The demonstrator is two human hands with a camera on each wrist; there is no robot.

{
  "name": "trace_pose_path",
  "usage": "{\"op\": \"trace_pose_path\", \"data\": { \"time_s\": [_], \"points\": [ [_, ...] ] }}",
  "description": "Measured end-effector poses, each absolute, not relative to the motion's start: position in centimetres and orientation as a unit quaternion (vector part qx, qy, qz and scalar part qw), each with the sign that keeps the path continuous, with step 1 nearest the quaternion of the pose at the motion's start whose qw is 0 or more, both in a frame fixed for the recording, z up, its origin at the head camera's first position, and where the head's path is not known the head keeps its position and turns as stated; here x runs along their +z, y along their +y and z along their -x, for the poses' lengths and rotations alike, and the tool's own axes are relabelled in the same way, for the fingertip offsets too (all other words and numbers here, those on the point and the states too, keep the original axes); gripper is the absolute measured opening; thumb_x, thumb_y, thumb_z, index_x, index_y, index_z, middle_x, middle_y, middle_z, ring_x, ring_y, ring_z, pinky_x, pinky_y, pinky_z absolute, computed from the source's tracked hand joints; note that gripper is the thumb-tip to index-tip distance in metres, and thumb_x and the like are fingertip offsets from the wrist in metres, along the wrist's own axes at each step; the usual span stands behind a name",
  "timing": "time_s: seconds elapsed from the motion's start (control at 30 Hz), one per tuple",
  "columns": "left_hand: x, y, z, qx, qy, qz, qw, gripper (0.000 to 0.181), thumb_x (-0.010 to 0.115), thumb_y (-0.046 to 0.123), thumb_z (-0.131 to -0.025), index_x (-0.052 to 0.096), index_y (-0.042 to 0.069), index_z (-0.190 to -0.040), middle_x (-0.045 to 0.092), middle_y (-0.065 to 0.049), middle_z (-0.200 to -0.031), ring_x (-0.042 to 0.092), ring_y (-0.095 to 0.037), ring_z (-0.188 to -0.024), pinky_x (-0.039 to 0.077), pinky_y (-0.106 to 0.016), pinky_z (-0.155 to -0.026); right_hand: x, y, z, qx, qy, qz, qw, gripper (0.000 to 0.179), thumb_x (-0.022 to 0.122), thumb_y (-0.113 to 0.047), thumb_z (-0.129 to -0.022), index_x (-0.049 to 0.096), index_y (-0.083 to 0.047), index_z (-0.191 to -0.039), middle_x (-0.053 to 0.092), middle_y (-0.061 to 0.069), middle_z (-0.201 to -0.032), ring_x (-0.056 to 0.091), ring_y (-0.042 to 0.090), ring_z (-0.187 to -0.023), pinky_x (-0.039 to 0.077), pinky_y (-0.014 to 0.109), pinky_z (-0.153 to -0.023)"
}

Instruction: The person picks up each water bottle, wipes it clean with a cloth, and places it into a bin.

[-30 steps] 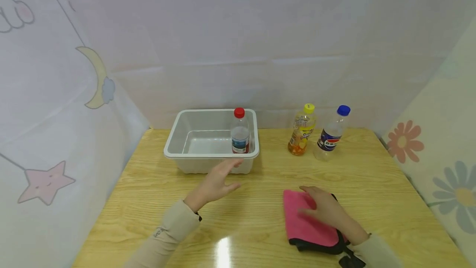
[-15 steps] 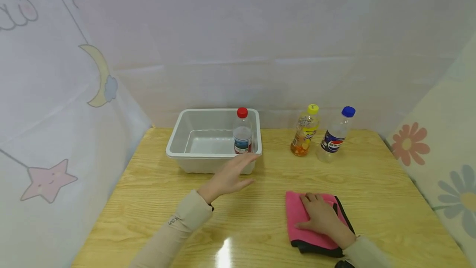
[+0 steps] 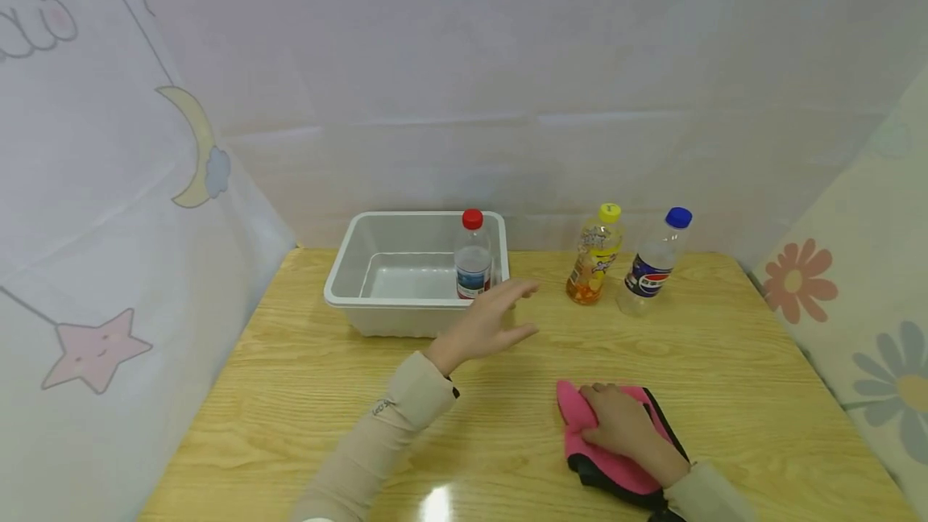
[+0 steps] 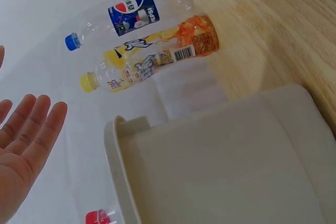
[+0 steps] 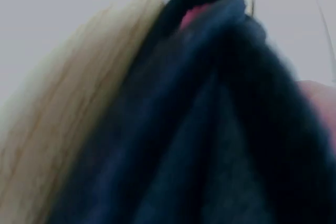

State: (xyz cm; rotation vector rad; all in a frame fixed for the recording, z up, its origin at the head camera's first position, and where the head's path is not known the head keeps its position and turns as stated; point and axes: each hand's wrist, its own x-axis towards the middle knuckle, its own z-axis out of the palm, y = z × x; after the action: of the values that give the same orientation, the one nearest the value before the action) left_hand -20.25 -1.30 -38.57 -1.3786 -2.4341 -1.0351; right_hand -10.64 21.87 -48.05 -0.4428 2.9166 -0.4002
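My right hand (image 3: 622, 427) grips a folded pink cloth (image 3: 629, 470) with black edging on the near right of the table; the cloth bunches up between thumb and fingers. In the right wrist view the cloth's dark edging (image 5: 210, 103) fills most of the picture. My left hand (image 3: 486, 322), fingers extended and holding nothing, hovers in front of the white plastic basin's right corner. In the left wrist view the fingers of that left hand (image 4: 26, 145) show spread at the left edge. The white basin (image 3: 395, 304) holds an upright bottle with a red cap (image 3: 473, 260).
Right of the basin stand a yellow-capped bottle (image 3: 594, 256) with orange contents and a clear blue-capped Pepsi bottle (image 3: 652, 264). The wooden table (image 3: 290, 409) backs onto a pale hanging cloth (image 3: 435, 87) with printed side panels.
My right hand has come down on the pink cloth, and its fingers have drawn the left side up into a fold. My left hand has moved right across the basin's front.
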Motion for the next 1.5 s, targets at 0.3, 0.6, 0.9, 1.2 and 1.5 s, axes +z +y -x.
{"op": "trace_pose_path", "data": {
  "time_s": [0.3, 0.6, 0.9, 1.2, 1.5],
  "points": [
    [-39.1, 1.2, 21.7, -0.388, -0.815, 0.428, 0.044, 0.055, 0.064, 0.018, -0.086, 0.041, 0.003, -0.133, 0.053, -0.011, -0.121, 0.051, -0.019, -0.108, 0.047, -0.02, -0.082, -47.3, 24.0, 10.3, -0.256, 0.952, 0.153, 0.072, 0.033, 0.071, -0.004, -0.067, 0.06, -0.003, -0.099, 0.058, -0.004, -0.075, 0.046, 0.006, -0.061, 0.038, 0.024, -0.052],
    [-39.0, 3.9, 22.5, -0.373, -0.846, 0.376, 0.058, 0.056, 0.065, 0.021, -0.086, 0.041, 0.0, -0.132, 0.054, -0.013, -0.122, 0.051, -0.019, -0.109, 0.046, -0.021, -0.085, -46.0, 26.2, 10.1, -0.312, 0.938, 0.139, 0.065, 0.041, 0.072, -0.008, -0.074, 0.055, 0.006, -0.109, 0.062, 0.004, -0.086, 0.052, 0.008, -0.069, 0.044, 0.024, -0.056],
    [-38.6, 7.1, 23.5, -0.381, -0.869, 0.309, 0.06, 0.064, 0.064, 0.041, -0.083, 0.04, 0.009, -0.133, 0.052, -0.004, -0.124, 0.052, -0.014, -0.108, 0.045, -0.025, -0.086, -44.5, 28.2, 10.1, -0.344, 0.931, 0.104, 0.061, 0.049, 0.072, -0.02, -0.078, 0.053, 0.006, -0.115, 0.062, 0.01, -0.096, 0.055, 0.014, -0.077, 0.046, 0.027, -0.058],
    [-38.5, 9.2, 24.8, -0.424, -0.864, 0.271, 0.036, 0.074, 0.063, 0.044, -0.083, 0.032, 0.008, -0.139, 0.047, -0.009, -0.13, 0.05, -0.018, -0.112, 0.046, -0.03, -0.088, -43.7, 29.1, 9.8, -0.349, 0.932, 0.083, 0.049, 0.054, 0.069, -0.026, -0.081, 0.05, 0.005, -0.12, 0.062, 0.01, -0.099, 0.055, 0.012, -0.077, 0.046, 0.025, -0.058],
    [-39.1, 11.3, 27.0, -0.427, -0.872, 0.237, 0.016, 0.072, 0.065, 0.04, -0.083, 0.032, 0.009, -0.14, 0.041, -0.006, -0.136, 0.04, -0.017, -0.123, 0.037, -0.033, -0.099, -43.0, 29.4, 9.6, -0.36, 0.929, 0.077, 0.036, 0.048, 0.068, -0.02, -0.082, 0.048, 0.004, -0.119, 0.061, 0.008, -0.094, 0.052, 0.008, -0.071, 0.046, 0.023, -0.055]
  ]
}}
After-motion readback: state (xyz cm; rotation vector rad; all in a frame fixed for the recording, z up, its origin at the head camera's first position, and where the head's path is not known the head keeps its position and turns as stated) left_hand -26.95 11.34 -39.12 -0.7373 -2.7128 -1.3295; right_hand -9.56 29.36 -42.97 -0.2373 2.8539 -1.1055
